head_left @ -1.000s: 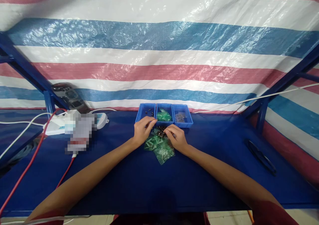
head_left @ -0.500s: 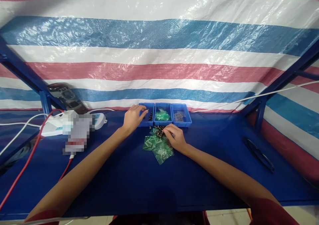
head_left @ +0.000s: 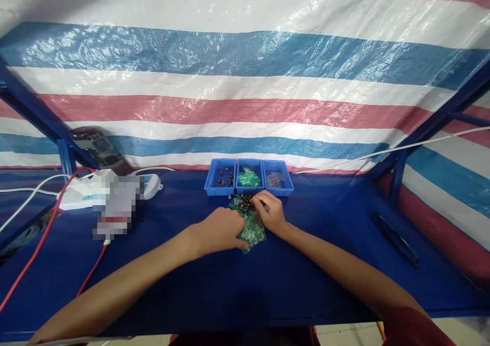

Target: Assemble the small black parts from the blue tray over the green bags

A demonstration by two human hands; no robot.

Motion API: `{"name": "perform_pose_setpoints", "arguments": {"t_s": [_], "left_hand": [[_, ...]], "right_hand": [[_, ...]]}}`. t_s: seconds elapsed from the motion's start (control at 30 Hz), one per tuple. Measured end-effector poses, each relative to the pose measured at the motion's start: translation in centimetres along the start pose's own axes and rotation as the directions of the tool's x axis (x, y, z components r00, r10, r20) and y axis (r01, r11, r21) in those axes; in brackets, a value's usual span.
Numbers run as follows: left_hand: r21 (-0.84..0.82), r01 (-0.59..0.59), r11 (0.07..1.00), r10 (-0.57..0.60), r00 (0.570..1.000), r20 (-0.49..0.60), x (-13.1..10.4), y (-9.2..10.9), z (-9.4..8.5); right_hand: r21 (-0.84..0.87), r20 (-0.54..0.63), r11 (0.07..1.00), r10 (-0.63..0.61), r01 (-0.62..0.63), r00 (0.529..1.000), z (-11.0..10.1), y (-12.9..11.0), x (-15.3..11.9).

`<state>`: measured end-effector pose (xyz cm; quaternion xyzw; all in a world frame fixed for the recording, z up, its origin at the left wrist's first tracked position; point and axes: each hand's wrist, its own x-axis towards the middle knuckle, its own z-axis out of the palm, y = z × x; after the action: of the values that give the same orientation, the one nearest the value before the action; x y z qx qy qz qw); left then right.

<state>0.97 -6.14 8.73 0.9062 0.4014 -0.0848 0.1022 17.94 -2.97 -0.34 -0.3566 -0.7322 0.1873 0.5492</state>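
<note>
My left hand (head_left: 225, 228) hovers over the left side of the green-tinted clear bags (head_left: 253, 232), thumb apart from the bent fingers, with nothing seen in it. Small pale pieces show inside the bags. At the upper end of the bags lies a pile of small dark metallic parts (head_left: 244, 203). Right beside that pile, my right hand (head_left: 271, 212) has thumb and fingertips pinched together; what they hold is too small to make out. Behind stand three blue bins: the left bin (head_left: 209, 187) has loose dark parts, the middle bin (head_left: 250, 189) green bags, the right bin (head_left: 285, 189) clear flat pieces.
A white power strip (head_left: 82, 198) with cables and a blurred-out device (head_left: 120, 203) lie on the left of the blue table (head_left: 325, 300). A black loop-shaped item (head_left: 396, 239) is at the right. Striped sheeting (head_left: 245, 114) rises behind the bins.
My left hand has moved from the left bin down toward me, over the green bags, and now covers part of them. My right hand stays pinched beside the dark parts.
</note>
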Motion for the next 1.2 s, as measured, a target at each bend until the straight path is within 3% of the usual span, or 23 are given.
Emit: {"name": "perform_pose_setpoints", "arguments": {"t_s": [0.17,0.37,0.53,0.63,0.7,0.83,0.93,1.0,1.13,1.2], "left_hand": [[0.205,-0.014,0.979,0.002,0.998,0.06,-0.1,2.9,2.3],[0.283,-0.035,0.959,0.029,0.999,0.027,0.1,3.8,3.4],[0.316,-0.136,0.939,0.136,0.99,0.021,0.4,4.2,4.7],[0.29,-0.165,0.943,0.166,0.986,0.022,0.3,3.4,4.1],[0.271,-0.16,0.949,0.192,0.977,-0.095,0.1,2.3,2.6],[0.193,-0.167,0.967,0.228,0.904,-0.361,0.1,-0.8,-1.2],[0.024,-0.177,0.984,0.164,0.838,-0.52,1.1,-3.0,-2.0],[-0.153,-0.243,0.958,0.101,0.783,-0.614,2.2,-4.1,-1.1],[-0.475,-0.323,0.819,-0.207,0.605,-0.769,3.9,-5.2,2.3],[-0.568,-0.373,0.733,-0.283,0.593,-0.754,4.4,-5.4,3.8]], "right_hand": [[0.001,-0.008,1.0,0.019,-0.019,1.0,0.0,0.0,0.1],[0.0,-0.005,1.0,0.023,-0.023,1.0,0.1,0.1,0.0],[0.005,0.0,0.999,0.037,-0.037,0.999,0.1,0.1,0.0],[0.01,-0.002,0.999,0.041,-0.041,0.999,0.1,0.1,0.0],[0.027,0.002,0.999,0.046,-0.046,0.999,0.0,0.0,0.0],[0.117,0.031,0.992,0.038,-0.042,0.999,-0.4,-0.1,-0.3],[0.134,0.059,0.991,0.014,-0.022,0.998,-0.5,-0.2,-0.4],[0.096,0.06,0.995,0.021,-0.026,0.998,-0.5,-0.2,-0.4],[0.025,0.032,0.999,0.044,-0.045,0.998,-0.1,-0.1,-0.2],[0.019,0.026,0.999,0.049,-0.05,0.998,0.0,-0.1,-0.2]]}}
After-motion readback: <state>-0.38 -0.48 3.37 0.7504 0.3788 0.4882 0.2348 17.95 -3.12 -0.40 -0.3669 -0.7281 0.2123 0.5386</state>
